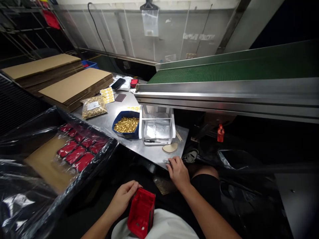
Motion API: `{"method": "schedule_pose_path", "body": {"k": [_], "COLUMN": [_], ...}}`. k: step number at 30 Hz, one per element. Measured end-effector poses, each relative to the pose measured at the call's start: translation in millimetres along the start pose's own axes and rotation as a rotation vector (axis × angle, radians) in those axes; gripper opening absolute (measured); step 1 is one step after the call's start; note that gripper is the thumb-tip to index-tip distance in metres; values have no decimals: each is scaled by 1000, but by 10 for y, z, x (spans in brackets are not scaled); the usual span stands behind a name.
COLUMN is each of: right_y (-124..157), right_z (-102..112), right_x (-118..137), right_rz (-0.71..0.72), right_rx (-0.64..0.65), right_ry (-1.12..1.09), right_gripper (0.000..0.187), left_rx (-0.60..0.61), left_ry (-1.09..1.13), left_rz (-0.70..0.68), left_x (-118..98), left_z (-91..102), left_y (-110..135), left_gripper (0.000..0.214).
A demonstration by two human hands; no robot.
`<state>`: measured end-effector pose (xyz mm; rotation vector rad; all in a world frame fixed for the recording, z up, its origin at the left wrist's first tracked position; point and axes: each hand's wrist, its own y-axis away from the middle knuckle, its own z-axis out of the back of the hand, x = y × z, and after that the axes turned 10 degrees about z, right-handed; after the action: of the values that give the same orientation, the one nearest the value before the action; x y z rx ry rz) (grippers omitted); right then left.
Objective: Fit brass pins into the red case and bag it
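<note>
A red open plastic housing (pixel 141 210) with dark outer sides rests against my lap, its hollow inside and small holes showing. My left hand (pixel 124 196) grips its upper left corner between thumb and fingers. At the near edge of the metal table, my right hand (pixel 178 171) has its fingers curled over a small silver metal tool (pixel 165 161); most of the tool is hidden, so its kind is unclear. Just beyond lies a beige rounded piece (pixel 169 148). Behind that stands a white divided bin (pixel 157 142) holding clear plastic bags, beside a blue bin (pixel 119 132) of brass-coloured small parts.
A plastic-lined box (pixel 47 166) at left holds several bagged red items (pixel 74 151). Cardboard stacks (pixel 74 84), a bag of brass parts (pixel 94 107) and a phone (pixel 118 83) lie farther back. A green conveyor belt (pixel 194 73) slopes up to the right.
</note>
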<state>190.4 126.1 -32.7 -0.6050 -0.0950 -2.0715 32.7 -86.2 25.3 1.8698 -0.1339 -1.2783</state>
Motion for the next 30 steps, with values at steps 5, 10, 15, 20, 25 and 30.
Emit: {"method": "schedule_pose_path", "body": {"k": [5,10,15,20,25,30], "right_y": [30,17,-50,-58,-51,-55], "right_z": [-8,147,84,-52,-43,-29], "right_x": [-2,107,35,-93,-96,-104], "right_rz": [16,36,127,104,91,72], "right_rx": [-18,-93,-102,-53,-51,-84], "right_ry": [-32,-49,23,64,46,-35], "right_gripper": [27,29,27,29,32,35], "left_rx": [11,434,620,604,604,637], "left_ry": [245,486,678,829,894,912], "left_rz": [-45,205,310,260,215,179], "left_x": [140,181,172,42,-138,-269], "left_z": [-168,-344,-329,-322,-352,-389], "left_y": [-124,-90,-71,-62,29,91], "left_gripper": [40,51,74,73,77,81]}}
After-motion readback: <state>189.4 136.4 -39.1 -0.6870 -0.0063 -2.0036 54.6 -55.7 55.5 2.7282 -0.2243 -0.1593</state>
